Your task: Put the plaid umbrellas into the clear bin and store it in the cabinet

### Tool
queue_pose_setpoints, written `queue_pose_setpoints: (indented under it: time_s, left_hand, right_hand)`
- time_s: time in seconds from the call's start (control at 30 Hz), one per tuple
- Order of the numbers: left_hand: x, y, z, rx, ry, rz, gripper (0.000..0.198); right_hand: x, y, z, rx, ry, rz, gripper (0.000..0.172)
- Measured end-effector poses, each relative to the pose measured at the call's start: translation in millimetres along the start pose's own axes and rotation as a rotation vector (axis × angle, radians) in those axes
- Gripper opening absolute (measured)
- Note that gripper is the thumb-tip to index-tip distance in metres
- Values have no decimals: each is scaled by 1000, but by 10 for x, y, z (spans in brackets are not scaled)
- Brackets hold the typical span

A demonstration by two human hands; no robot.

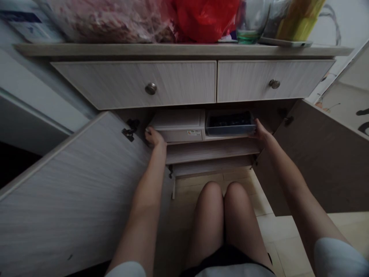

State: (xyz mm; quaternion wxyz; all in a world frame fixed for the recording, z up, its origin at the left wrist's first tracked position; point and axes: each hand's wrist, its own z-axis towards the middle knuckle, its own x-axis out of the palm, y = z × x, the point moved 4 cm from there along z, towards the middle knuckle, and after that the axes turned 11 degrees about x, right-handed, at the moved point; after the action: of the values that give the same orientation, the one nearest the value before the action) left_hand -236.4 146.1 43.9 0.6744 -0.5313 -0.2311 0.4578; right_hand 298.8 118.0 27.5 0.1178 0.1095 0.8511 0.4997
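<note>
Inside the open cabinet, a white storage box (179, 125) with a small label on its front stands on the upper shelf. Right beside it is a translucent plastic bin (230, 129) with dark contents. My left hand (155, 137) is closed at the left front corner of the white box, its fingers curled against that side. At the right end of the bin, my right hand (261, 130) has its fingers wrapped round the edge, some of them hidden behind it.
Two cabinet doors, left (86, 184) and right (319, 154), are swung open beside my arms. Lower shelves (213, 151) lie beneath. Above are two knobbed drawers (184, 82) and a top (184, 50) bearing bags, a red bag (204, 19) and a glass (252, 23). My knees are in front.
</note>
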Motion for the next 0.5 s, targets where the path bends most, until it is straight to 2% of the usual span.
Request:
queue_pose_setpoints:
  time_s: [0.13,0.27,0.3,0.33,0.4,0.47,0.5]
  left_hand:
    - [-2,-24,-18,-46,19,55,47]
    - [-64,-78,-140,-62,63,136,57]
    - [-101,-98,-200,-30,58,169,59]
    - [-139,-133,-269,50,60,205,64]
    - [-164,-250,-442,371,161,284,77]
    - [-92,-371,-679,786,412,352,83]
    - [-47,-404,-790,941,533,370,81]
  right_hand:
    - [118,148,75,-83,-70,-339,60]
    - [196,327,150,-139,-138,-529,52]
    - [199,367,164,-148,-163,-568,48]
    - [199,404,174,-157,-191,-611,45]
    - [196,468,175,-169,-250,-692,42]
    - [210,538,146,-189,-325,-752,45]
    - [236,595,116,-244,-375,-800,48]
